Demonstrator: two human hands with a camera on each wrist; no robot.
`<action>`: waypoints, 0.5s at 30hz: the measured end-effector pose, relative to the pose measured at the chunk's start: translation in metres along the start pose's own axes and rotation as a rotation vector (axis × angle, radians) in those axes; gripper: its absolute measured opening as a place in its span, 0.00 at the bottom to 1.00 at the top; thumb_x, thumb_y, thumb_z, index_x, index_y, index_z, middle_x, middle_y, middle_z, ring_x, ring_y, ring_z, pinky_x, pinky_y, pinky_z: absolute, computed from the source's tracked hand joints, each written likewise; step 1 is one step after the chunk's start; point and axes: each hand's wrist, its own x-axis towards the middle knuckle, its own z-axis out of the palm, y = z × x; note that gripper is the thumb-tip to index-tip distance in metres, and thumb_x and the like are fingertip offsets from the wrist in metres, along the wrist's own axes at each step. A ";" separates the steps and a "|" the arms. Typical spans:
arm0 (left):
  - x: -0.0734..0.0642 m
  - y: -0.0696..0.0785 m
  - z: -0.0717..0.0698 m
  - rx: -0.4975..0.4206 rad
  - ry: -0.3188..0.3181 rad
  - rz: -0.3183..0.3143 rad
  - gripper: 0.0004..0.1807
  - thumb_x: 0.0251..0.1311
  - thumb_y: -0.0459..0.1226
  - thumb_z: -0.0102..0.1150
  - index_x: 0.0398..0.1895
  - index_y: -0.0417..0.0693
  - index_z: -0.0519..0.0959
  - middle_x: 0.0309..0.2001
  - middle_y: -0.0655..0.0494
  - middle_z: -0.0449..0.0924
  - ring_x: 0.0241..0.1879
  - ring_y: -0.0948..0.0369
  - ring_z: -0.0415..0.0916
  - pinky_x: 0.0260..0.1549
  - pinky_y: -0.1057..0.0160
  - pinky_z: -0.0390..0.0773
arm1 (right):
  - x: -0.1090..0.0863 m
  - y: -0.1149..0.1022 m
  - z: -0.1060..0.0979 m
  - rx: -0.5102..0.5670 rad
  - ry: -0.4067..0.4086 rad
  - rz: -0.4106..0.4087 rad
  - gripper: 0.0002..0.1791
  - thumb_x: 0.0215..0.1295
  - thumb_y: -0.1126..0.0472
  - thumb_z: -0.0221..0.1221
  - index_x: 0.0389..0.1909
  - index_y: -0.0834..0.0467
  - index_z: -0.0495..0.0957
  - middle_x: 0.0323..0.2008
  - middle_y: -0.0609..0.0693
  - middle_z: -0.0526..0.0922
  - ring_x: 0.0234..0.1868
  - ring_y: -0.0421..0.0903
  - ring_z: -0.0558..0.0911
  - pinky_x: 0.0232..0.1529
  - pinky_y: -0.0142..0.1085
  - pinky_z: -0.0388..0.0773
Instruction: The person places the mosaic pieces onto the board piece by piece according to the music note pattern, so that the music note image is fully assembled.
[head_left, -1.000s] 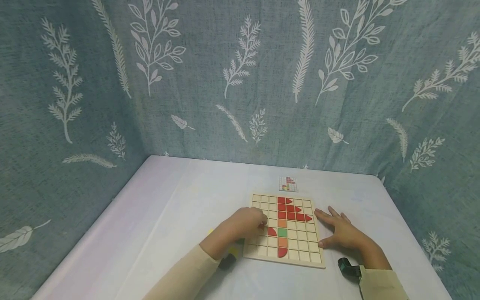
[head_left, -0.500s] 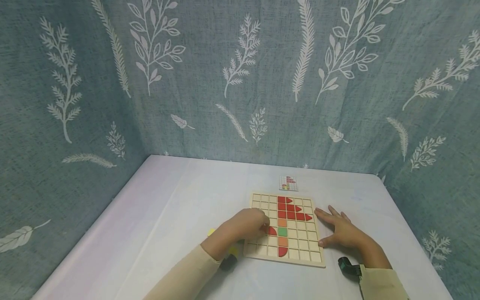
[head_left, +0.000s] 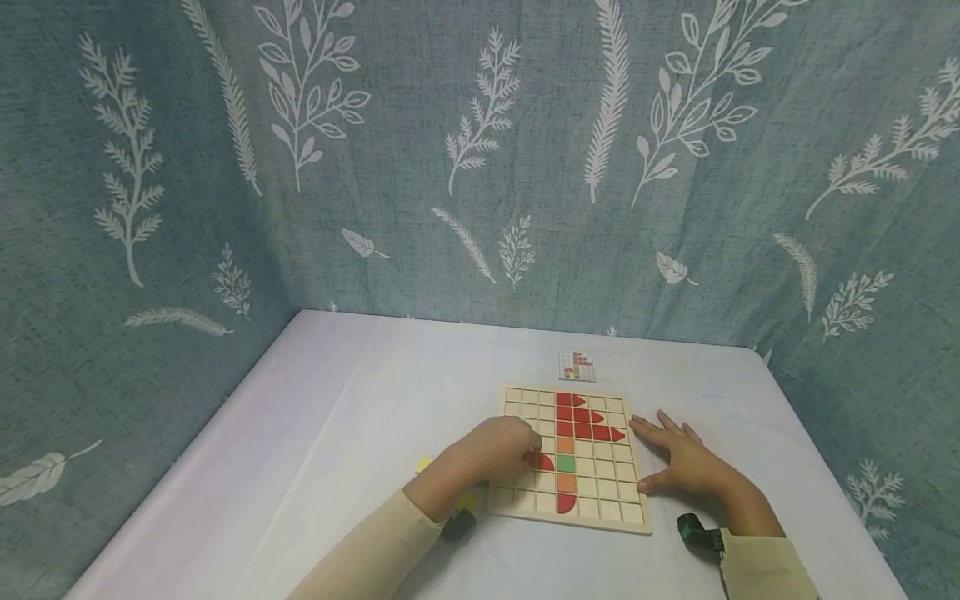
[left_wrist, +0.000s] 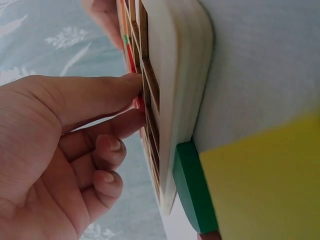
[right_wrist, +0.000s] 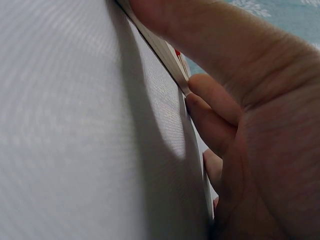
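Observation:
A wooden grid board [head_left: 570, 522] lies on the table with coloured pieces set in its cells. Over its left side, my left hand [head_left: 495, 450] pinches a small red piece [left_wrist: 140, 103] between thumb and index finger, low at the cells; the fingers hide most of it. Just right of those fingertips sits a red quarter-round piece [head_left: 546, 462], next to a green square [head_left: 566, 463]. Red squares and pointed pieces [head_left: 585, 430] form rows above, with another red quarter-round [head_left: 566, 502] below. My right hand [head_left: 678, 462] rests spread at the board's right edge, thumb and fingertips against it.
Behind the board lies a small pattern card [head_left: 577, 367]. Yellow pieces [head_left: 423, 464] and a green piece [left_wrist: 192, 187] lie left of the board, partly hidden by my left arm. A patterned curtain [head_left: 465, 167] stands behind the table.
My left hand has shifted slightly right, and its red piece now shows beside the red quarter-round. My right hand stays at the board's edge.

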 end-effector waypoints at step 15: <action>-0.003 -0.002 -0.006 0.002 0.002 0.013 0.06 0.58 0.41 0.67 0.38 0.55 0.87 0.33 0.68 0.82 0.32 0.69 0.76 0.42 0.65 0.78 | 0.001 0.001 0.000 -0.023 -0.005 0.012 0.67 0.27 0.31 0.73 0.73 0.55 0.61 0.72 0.57 0.58 0.73 0.66 0.40 0.68 0.60 0.30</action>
